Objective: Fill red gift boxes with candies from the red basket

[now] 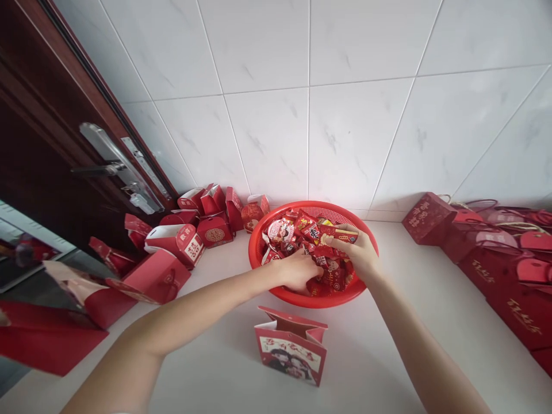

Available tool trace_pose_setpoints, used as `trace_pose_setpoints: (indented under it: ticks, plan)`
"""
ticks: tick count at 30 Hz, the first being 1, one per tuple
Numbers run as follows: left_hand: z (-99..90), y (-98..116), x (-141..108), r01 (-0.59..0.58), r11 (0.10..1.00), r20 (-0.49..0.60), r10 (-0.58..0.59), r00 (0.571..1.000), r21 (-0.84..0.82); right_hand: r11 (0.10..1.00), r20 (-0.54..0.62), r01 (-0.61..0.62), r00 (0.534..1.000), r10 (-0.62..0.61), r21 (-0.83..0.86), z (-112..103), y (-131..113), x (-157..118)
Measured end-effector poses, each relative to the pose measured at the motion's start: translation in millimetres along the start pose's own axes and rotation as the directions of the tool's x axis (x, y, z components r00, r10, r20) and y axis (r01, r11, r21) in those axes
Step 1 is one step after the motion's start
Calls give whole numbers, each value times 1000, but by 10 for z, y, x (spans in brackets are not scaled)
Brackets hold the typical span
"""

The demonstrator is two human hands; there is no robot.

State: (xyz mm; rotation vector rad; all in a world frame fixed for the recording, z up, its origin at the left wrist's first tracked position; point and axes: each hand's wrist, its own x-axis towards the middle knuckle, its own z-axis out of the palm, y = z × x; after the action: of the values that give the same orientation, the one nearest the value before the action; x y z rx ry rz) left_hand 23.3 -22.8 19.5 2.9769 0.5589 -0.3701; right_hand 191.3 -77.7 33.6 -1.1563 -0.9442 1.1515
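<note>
A red plastic basket (314, 301) stands against the tiled wall, full of red-wrapped candies (302, 230). My left hand (299, 270) reaches into the candies at the basket's middle; its fingertips are hidden among the wrappers. Over the basket's right side, my right hand (357, 250) is closed on red candy packets (342, 234), with a long one between thumb and fingers. In front of the basket an open red paper bag (291, 353) stands upright, its front printed with a picture of two figures.
Several red gift boxes (175, 244) and larger red bags (150, 276) line the left side. At the right stand several dark red bags (495, 270) with cord handles. A brown door (56, 115) is at far left.
</note>
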Motion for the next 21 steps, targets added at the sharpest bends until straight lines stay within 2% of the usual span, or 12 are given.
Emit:
trace_pose_setpoints:
  ticks: [4, 8, 12, 21]
  plan:
    - [131, -4, 76, -54, 993, -73, 63, 995, 109, 999, -15, -23, 1000, 22, -25, 0, 0, 3]
    - [192, -55, 127, -96, 987, -121, 112, 986, 131, 999, -29, -20, 999, 19, -33, 0, -7, 8]
    - [158, -74, 150, -54, 989, -156, 76, 985, 140, 998, -26, -34, 999, 33, -49, -6, 0, 13]
    - [134, -2, 179, -61, 989, -93, 74, 993, 131, 999, -2, -31, 1000, 31, -9, -16, 19, 21]
